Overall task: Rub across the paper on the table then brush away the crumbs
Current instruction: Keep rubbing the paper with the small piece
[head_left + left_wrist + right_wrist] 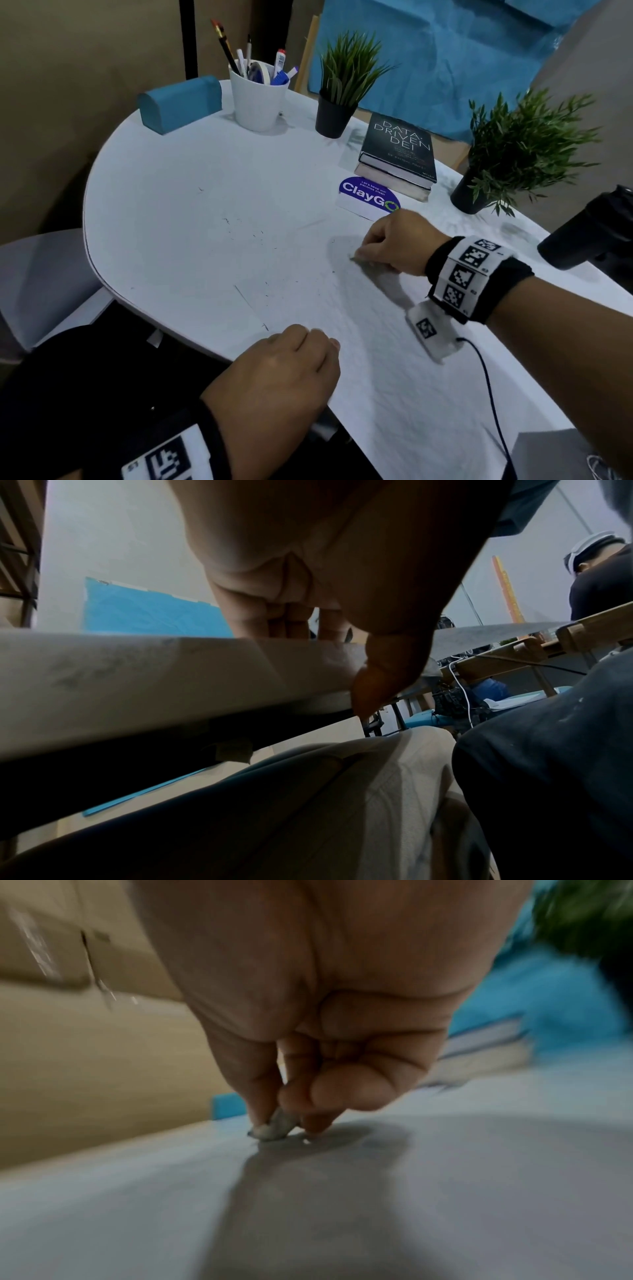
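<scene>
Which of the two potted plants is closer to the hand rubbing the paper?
The bushy, leafy plant on the right; the grassy plant stands farther from the right hand, by the pen cup.

Black wristbands [510, 287], white coded tags [467, 270], thin cable [490, 394].

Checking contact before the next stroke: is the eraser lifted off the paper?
No: the eraser, pinched by the right hand, touches the paper with its tip.

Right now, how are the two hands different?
The right hand pinches a small grey eraser; the left hand holds none. The right hand presses mid-paper; the left hand grips the paper at the near edge of the table. Both have curled fingers and wear marker wristbands.
</scene>
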### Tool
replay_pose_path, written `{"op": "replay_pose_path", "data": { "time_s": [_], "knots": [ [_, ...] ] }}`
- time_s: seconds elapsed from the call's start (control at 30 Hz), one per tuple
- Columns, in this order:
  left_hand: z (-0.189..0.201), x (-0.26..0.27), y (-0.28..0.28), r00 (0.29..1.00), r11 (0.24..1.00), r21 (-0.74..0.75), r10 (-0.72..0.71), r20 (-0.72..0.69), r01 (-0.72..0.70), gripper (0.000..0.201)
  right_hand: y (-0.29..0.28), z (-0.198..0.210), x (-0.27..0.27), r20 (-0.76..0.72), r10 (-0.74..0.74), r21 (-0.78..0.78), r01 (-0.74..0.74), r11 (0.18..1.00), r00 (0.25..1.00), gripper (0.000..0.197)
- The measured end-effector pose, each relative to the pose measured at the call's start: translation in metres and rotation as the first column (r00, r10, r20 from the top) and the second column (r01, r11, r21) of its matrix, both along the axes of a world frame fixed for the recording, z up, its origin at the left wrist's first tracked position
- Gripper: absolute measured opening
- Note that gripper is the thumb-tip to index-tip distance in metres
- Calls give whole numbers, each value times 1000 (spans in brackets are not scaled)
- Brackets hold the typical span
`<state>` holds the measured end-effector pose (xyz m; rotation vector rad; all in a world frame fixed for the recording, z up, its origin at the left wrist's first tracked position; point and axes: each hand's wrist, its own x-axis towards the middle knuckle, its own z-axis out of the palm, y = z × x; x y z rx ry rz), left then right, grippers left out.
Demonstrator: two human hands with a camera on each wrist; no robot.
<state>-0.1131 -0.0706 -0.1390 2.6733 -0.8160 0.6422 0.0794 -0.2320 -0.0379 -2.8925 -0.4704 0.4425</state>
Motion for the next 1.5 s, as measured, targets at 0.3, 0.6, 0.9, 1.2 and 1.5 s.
{"op": "replay_pose_path", "data": {
  "time_s": [0.3,0.6,0.9,1.2,1.5],
  "knots": [
    [3,0,0,1000,1000,8,8,19,-8,48,-4,-2,-8,-40,26,8,-25,1000,999,20],
    [5,-1,4,1000,999,50,-20,-17,21,45,21,1,-29,-61,170,17,-169,985,984,15],
    [2,-2,3,1000,999,33,-13,-2,14,45,17,3,-18,-25,104,-14,-104,994,994,17],
    [5,-1,1,1000,999,44,-10,1,10,63,5,7,-7,22,62,-50,-61,997,998,18],
    [3,0,2,1000,999,26,-30,4,30,64,-7,9,-2,38,7,-79,-4,997,999,18]
  ]
}}
